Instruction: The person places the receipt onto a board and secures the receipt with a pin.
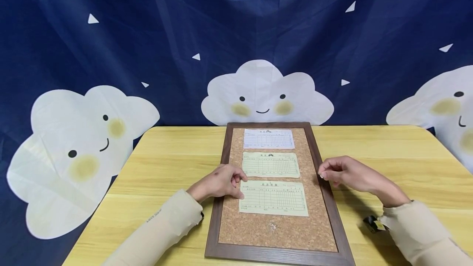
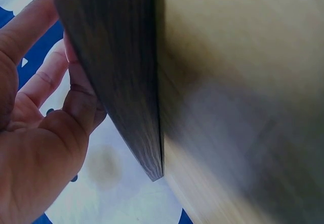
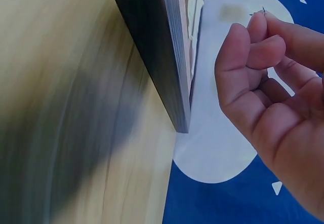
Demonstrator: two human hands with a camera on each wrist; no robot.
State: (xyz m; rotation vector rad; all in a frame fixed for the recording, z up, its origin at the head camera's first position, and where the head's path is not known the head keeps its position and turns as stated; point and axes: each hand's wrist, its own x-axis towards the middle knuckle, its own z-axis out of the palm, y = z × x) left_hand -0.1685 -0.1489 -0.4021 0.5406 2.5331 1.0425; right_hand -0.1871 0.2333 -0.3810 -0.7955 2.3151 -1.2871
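Note:
A pale green printed slip (image 1: 273, 198) lies on the cork board (image 1: 244, 231), lowest of three. At its left edge rests my left hand (image 1: 223, 182), thumb and forefinger apart and touching the paper. In the left wrist view, the dark frame (image 2: 119, 72) hides those fingertips. Just off the board's right side, my right hand (image 1: 343, 171) pinches a small pushpin (image 3: 263, 12) between thumb and forefinger; its thin metal points stick out in the right wrist view. Another green slip (image 1: 271, 167) and a bluish-white slip (image 1: 269, 139) lie higher up, each with a small dark spot near its top.
Several small shiny pieces (image 1: 272, 225) sit clustered on the cork below the slips. The framed board lies on a yellow wood table (image 1: 166, 151). Behind the table hangs a dark blue cloth (image 1: 177, 19) with white clouds. Something small and black (image 1: 373, 223) is at my right cuff.

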